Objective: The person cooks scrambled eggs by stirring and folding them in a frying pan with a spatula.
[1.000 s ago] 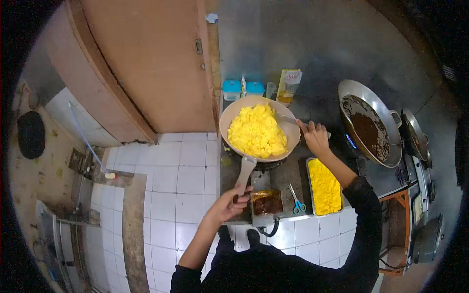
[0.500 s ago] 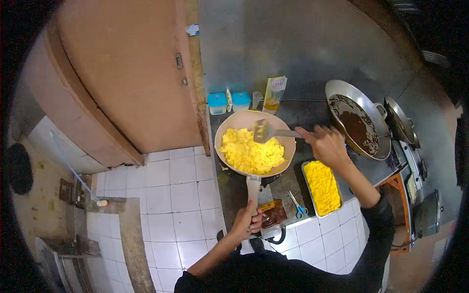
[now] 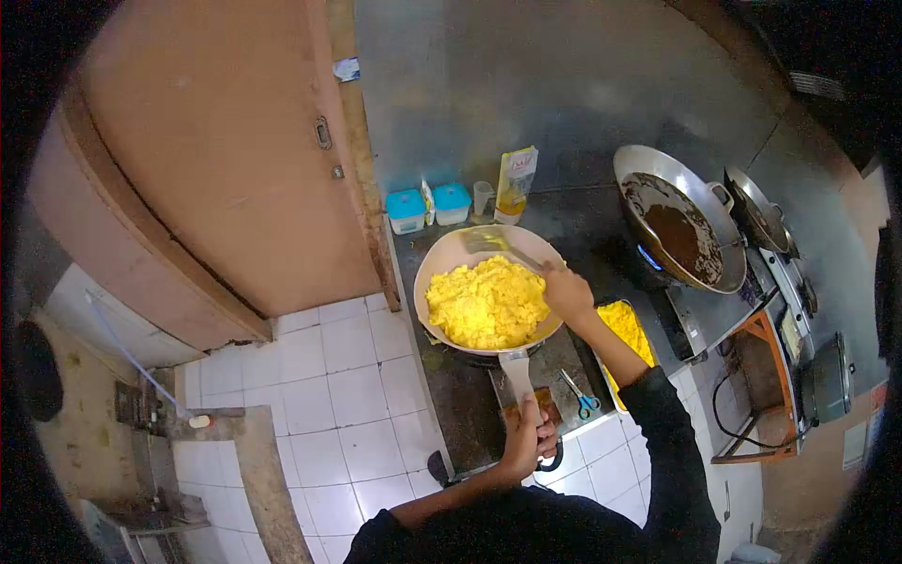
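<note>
My left hand is wrapped round the handle of a light-coloured frying pan on the stove. Yellow scrambled eggs are heaped in the pan. My right hand grips a spatula, whose flat blade lies at the pan's far inner side, beyond the eggs. A tray of yellow food stands to the right of the pan, partly hidden under my right forearm. Blue-handled scissors rest on the counter between the pan handle and the tray.
A large wok of dark liquid sits over a blue flame at the right, with another pan beyond it. Two blue-lidded containers, a clear cup and an oil pouch stand against the back wall.
The spatula has gone from above the eggs down to the pan's far side, my right hand moving left and lower. The eggs are heaped more closely. The view has shifted a little.
</note>
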`<action>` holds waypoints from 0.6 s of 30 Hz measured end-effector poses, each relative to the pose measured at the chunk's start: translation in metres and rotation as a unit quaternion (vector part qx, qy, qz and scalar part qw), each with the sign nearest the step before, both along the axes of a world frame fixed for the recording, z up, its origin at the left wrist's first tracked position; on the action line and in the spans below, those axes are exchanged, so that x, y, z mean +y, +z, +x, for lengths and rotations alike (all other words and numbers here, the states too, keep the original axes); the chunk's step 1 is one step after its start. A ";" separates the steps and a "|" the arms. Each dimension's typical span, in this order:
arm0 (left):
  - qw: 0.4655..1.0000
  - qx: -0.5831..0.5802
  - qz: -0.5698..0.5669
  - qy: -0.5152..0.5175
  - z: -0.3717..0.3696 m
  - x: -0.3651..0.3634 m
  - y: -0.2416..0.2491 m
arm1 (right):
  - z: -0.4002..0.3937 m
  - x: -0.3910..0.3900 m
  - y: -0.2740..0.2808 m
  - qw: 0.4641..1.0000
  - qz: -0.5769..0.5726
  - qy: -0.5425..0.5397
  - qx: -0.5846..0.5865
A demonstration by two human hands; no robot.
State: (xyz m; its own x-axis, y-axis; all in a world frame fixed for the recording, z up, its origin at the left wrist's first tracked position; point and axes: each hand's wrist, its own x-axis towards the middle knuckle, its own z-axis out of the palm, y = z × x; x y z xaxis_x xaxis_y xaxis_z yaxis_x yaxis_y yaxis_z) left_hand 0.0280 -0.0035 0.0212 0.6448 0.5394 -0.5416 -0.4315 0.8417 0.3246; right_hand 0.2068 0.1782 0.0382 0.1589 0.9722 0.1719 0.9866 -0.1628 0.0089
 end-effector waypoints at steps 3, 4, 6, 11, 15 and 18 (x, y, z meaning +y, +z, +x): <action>1.000 0.014 0.008 -0.019 -0.010 0.005 0.006 | 0.004 0.010 0.016 0.994 -0.034 0.097 -0.030; 0.999 0.023 -0.006 -0.025 -0.015 0.007 0.013 | 0.005 0.011 0.029 0.984 -0.058 0.148 -0.075; 0.999 0.026 -0.031 -0.023 -0.023 0.009 0.011 | 0.022 0.006 0.049 0.975 -0.059 0.184 -0.113; 0.996 0.077 -0.014 -0.051 -0.056 0.022 0.018 | 0.043 0.038 0.053 0.980 -0.057 0.130 -0.137; 0.985 0.121 0.037 -0.119 -0.086 0.045 0.013 | 0.027 0.091 0.034 0.961 -0.044 0.268 -0.051; 0.974 0.155 0.075 -0.150 -0.106 0.057 0.012 | 0.011 0.115 0.057 0.924 -0.082 0.373 -0.028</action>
State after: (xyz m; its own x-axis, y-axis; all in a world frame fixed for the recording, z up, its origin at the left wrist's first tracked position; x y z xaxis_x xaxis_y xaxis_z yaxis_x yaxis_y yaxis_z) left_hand -0.0783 0.0533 0.0333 0.6033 0.4410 -0.6645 -0.0358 0.8473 0.5299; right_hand 0.2181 0.2927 0.0948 -0.5700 0.8216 -0.0006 0.8213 0.5698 0.0281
